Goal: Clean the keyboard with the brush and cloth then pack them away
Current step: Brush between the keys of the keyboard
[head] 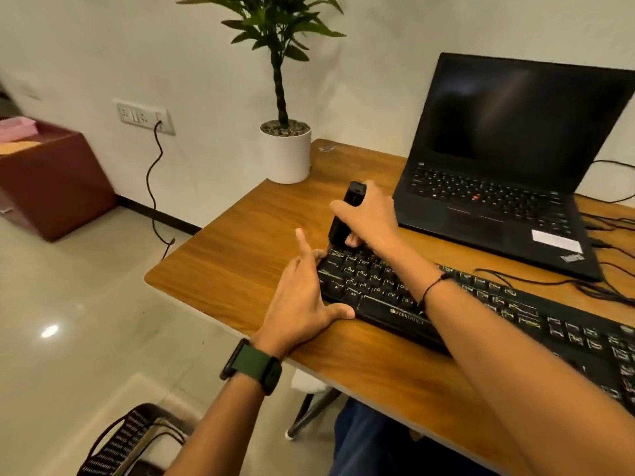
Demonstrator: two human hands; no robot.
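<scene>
Two bare forearms reach forward from the bottom of the view over a wooden bench (261, 214). Nearest the camera is the left wrist, which wears a watch with a dark green strap (252, 367). Beyond it, the left hand (302, 297) lies at the left end of a black keyboard (481, 310); its thumb presses the keyboard's front edge, its fingers are straight and spread, and one fingertip points upward. That grip is open and holds nothing.

Crossing above the keys, the right forearm carries a thin black cord bracelet (433, 286) at the wrist. The right hand (371, 218) has its grip closed around a black brush (343, 216), fingers and thumb curled round the handle. Held nearly upright and leaning slightly, the brush has its lower end down on the keys at the keyboard's far left corner. Whether the bristles are touching cannot be made out, since the fingers hide the tip.

Lying diagonally, the keyboard runs from mid-bench toward the right edge of the view. Behind it stands an open black laptop (515, 159) with a dark screen, and black cables (604, 290) trail along the bench on the right. At the far left corner of the bench stands a potted plant (286, 146) in a white pot. A wall socket (144, 116) with a dangling black cord is on the pale wall to the left, and a reddish-brown cabinet (51, 180) stands on the tiled floor below.
</scene>
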